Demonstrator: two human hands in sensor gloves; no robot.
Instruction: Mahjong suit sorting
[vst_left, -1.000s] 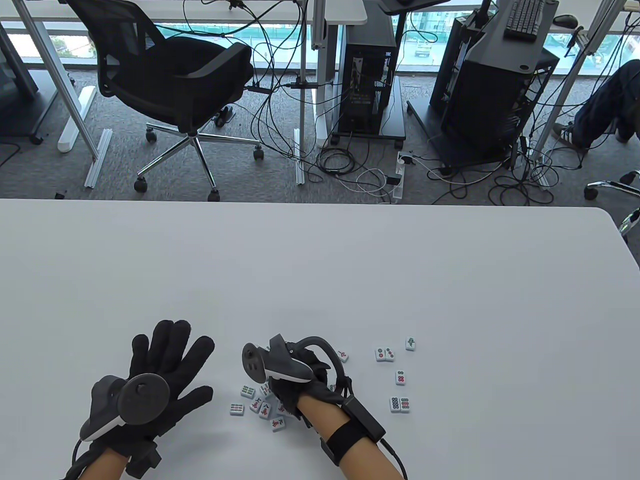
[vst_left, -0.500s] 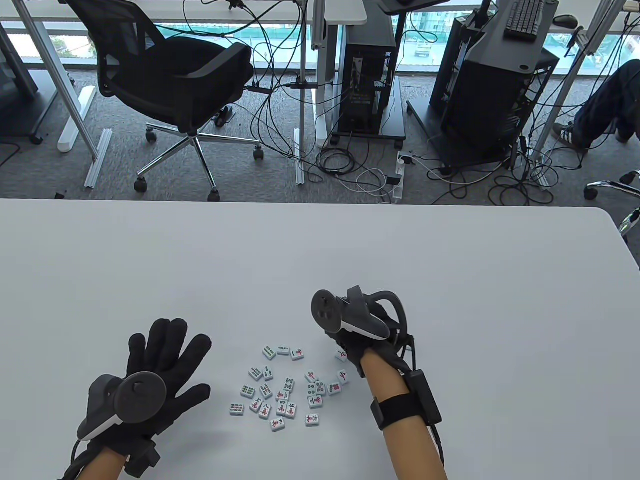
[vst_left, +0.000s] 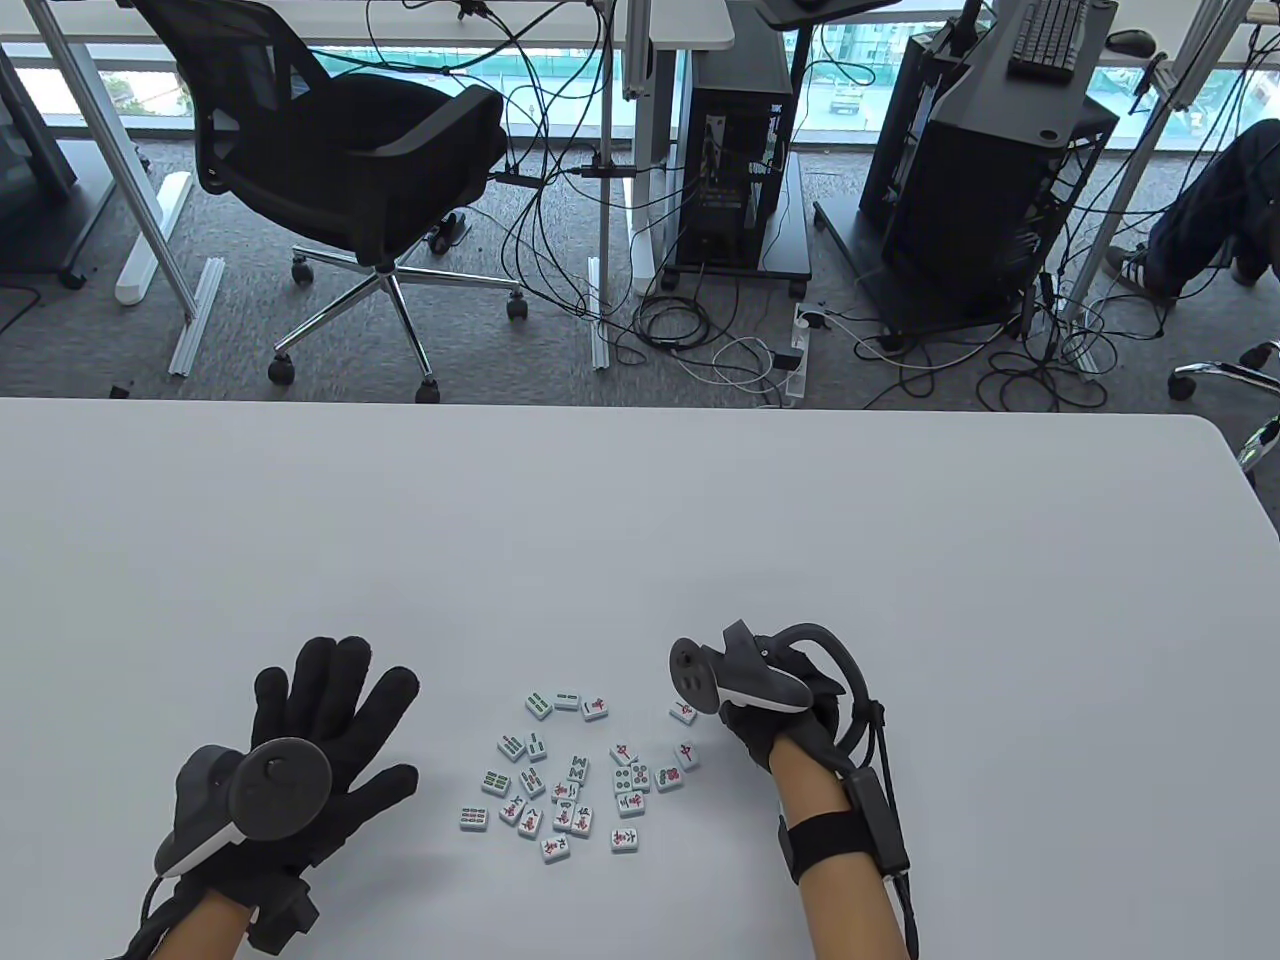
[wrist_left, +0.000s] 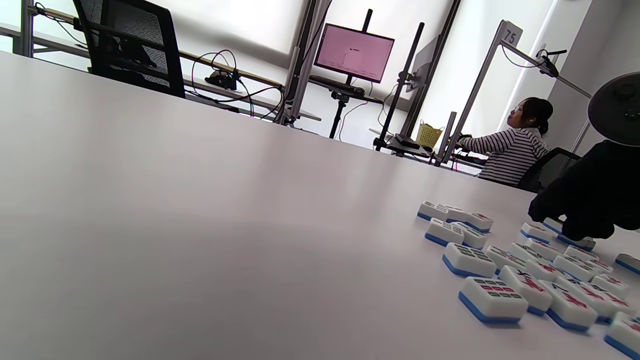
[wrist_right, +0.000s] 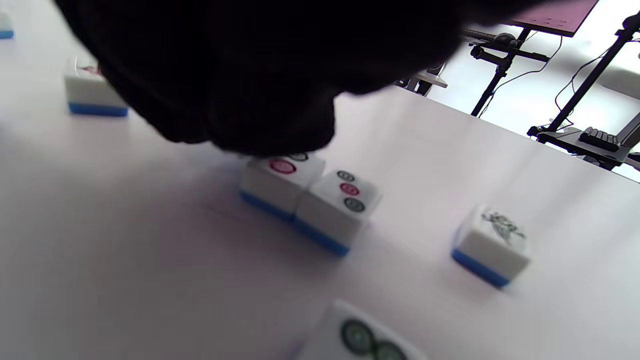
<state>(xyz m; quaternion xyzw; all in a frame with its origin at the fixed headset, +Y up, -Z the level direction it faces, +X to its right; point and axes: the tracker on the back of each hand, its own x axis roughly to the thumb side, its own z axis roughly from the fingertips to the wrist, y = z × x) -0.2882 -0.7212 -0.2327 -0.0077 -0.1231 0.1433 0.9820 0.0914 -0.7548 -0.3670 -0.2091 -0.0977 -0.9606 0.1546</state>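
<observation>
Several white, blue-backed mahjong tiles (vst_left: 565, 785) lie face up in a loose cluster near the table's front edge, also seen low in the left wrist view (wrist_left: 520, 280). My left hand (vst_left: 330, 730) lies flat on the table left of them, fingers spread, holding nothing. My right hand (vst_left: 765, 725) hovers right of the cluster with its fingers curled downward. In the right wrist view its gloved fingertips (wrist_right: 270, 130) touch the top of a circle tile (wrist_right: 280, 177) that adjoins a three-circle tile (wrist_right: 340, 200). A bird tile (wrist_right: 492, 240) stands apart. Whether the fingers hold a tile is hidden.
The white table (vst_left: 640, 520) stretches wide beyond the tiles. Past its far edge are an office chair (vst_left: 350, 160), computer towers and floor cables. A seated person (wrist_left: 510, 145) and a pink monitor (wrist_left: 355, 52) show in the left wrist view.
My right hand left the tile cluster, swung up and to the right, then came down over the separate tiles on the right. My left hand stayed flat in place.
</observation>
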